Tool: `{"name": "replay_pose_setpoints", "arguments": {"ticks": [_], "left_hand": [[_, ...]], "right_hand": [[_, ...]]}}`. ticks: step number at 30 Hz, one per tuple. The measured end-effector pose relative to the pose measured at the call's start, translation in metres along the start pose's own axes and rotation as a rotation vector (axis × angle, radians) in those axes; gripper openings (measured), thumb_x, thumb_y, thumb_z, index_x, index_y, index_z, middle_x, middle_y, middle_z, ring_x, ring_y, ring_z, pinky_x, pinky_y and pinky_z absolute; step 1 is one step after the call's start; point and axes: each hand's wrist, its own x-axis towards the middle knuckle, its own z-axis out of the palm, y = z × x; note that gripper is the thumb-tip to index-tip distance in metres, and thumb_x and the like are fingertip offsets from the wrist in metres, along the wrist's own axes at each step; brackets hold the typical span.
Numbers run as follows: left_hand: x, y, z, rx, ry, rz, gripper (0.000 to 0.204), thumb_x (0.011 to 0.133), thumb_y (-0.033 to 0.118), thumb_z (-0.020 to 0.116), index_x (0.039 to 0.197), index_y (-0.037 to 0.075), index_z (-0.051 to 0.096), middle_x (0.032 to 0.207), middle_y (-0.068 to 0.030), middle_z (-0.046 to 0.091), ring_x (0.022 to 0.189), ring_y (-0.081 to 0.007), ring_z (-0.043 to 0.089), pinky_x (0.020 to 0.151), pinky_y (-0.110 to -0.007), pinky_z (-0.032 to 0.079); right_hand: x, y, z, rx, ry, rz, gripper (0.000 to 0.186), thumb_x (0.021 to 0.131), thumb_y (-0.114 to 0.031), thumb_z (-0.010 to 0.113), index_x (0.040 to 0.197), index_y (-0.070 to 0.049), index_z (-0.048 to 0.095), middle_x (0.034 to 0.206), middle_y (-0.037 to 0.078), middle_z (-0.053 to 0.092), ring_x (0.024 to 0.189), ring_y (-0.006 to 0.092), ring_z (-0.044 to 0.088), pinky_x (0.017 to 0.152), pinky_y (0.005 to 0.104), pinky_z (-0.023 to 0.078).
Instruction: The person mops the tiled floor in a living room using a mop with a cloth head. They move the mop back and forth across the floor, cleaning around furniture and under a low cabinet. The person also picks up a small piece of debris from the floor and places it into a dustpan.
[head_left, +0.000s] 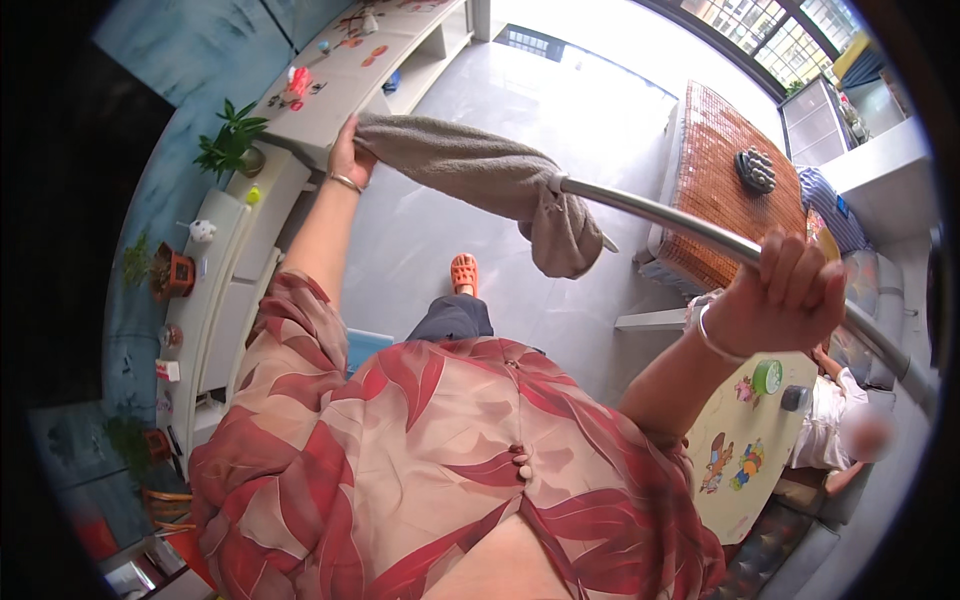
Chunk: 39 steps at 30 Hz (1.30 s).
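A grey-brown cloth (pixel 440 160) stretches across the upper middle, wrapped and hanging in a bunch around the far end of a silver metal pole (pixel 660 213). My left hand (pixel 352 150) pinches the cloth's left end beside the white cabinet, fingers closed on it. My right hand (pixel 785 295) is wrapped round the pole's shaft at the right, with the pole running on past it toward the lower right.
Grey tiled floor (pixel 420 235) lies below. At left stand a white cabinet (pixel 345 65), plants (pixel 230 140) and small ornaments. At right are a mat-covered bed (pixel 715 140), a cream table (pixel 750 420) with containers, a grey sofa (pixel 840 520) and a seated person (pixel 830 420).
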Motion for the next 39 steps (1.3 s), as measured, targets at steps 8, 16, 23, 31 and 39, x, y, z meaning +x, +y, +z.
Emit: {"name": "replay_pose_setpoints", "arguments": {"ticks": [8, 16, 23, 31, 39], "left_hand": [[0.000, -0.178, 0.042, 0.110, -0.287, -0.504, 0.038, 0.084, 0.036, 0.050, 0.116, 0.016, 0.047, 0.121, -0.0019, 0.049, 0.103, -0.0154, 0.048, 0.080, -0.034, 0.039], [0.052, -0.188, 0.135, 0.723, -0.673, -0.137, 0.059, 0.076, 0.026, 0.064, 0.122, -0.002, 0.039, 0.104, -0.0167, 0.059, 0.099, -0.0245, 0.057, 0.087, -0.031, 0.044], [0.030, -0.126, 0.245, 0.469, -0.781, -0.220, 0.032, 0.085, 0.028, 0.057, 0.100, 0.002, 0.045, 0.089, -0.0100, 0.058, 0.072, -0.0139, 0.059, 0.064, -0.027, 0.048], [0.047, -0.164, 0.238, 0.441, -0.811, -0.758, 0.014, 0.088, 0.018, 0.050, 0.094, 0.006, 0.054, 0.068, -0.0033, 0.059, 0.056, -0.0111, 0.057, 0.053, -0.023, 0.047], [0.159, -0.206, 0.220, 0.767, -0.461, 0.088, 0.061, 0.076, 0.015, 0.065, 0.127, 0.005, 0.033, 0.112, -0.0119, 0.053, 0.096, -0.0226, 0.057, 0.080, -0.032, 0.047]], "right_hand": [[0.109, 0.129, -0.013, -0.452, 0.322, -0.094, 0.044, 0.091, -0.029, 0.046, 0.055, -0.016, 0.023, 0.047, -0.004, 0.020, 0.042, 0.0071, 0.017, 0.042, 0.0229, 0.018], [0.178, 0.210, -0.033, -0.652, 0.313, -0.162, 0.049, 0.092, -0.032, 0.045, 0.053, -0.018, 0.018, 0.047, -0.004, 0.017, 0.043, 0.0071, 0.014, 0.043, 0.0236, 0.017], [0.224, 0.258, -0.070, -0.693, 0.255, -0.157, 0.051, 0.091, -0.035, 0.046, 0.052, -0.016, 0.020, 0.047, -0.004, 0.016, 0.043, 0.0068, 0.012, 0.042, 0.0243, 0.012], [0.257, 0.260, -0.090, -0.615, 0.227, -0.215, 0.049, 0.094, -0.031, 0.039, 0.053, -0.017, 0.015, 0.047, -0.005, 0.011, 0.043, 0.0071, 0.008, 0.041, 0.0237, 0.011], [0.270, 0.224, -0.065, -0.608, 0.246, -0.285, 0.051, 0.092, -0.036, 0.041, 0.051, -0.018, 0.016, 0.046, -0.004, 0.014, 0.042, 0.0079, 0.014, 0.041, 0.0231, 0.012]]}}
